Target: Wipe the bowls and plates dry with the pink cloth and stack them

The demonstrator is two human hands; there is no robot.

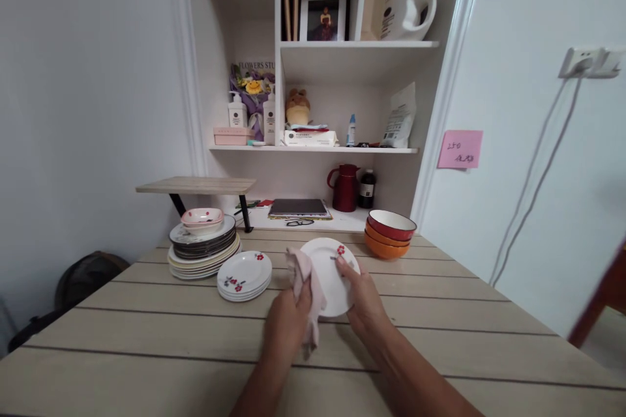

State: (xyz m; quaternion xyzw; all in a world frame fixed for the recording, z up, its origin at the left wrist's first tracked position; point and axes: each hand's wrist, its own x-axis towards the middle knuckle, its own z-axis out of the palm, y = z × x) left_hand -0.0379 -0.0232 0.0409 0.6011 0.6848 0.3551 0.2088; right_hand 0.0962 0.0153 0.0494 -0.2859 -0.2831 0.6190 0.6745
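Observation:
My right hand point(364, 293) grips the right edge of a small white plate point(327, 283) with red flowers, thumb on its face. The plate is tilted up above the table. In my left hand point(288, 319) is a pale pink cloth point(308, 273), closed in the fingers and lying against the plate's left side. The left fingertips are partly hidden by the cloth. Just left of my hands is a short stack of matching flowered plates point(244, 272).
Farther left stand stacked larger plates point(203, 251) topped by small bowls point(202, 220), near a raised wooden shelf point(195, 185). Red and orange bowls point(390, 234) are stacked at the right. Behind the slatted table point(161, 332) are glasses point(299, 223), a laptop point(299, 207) and a red jug point(345, 189).

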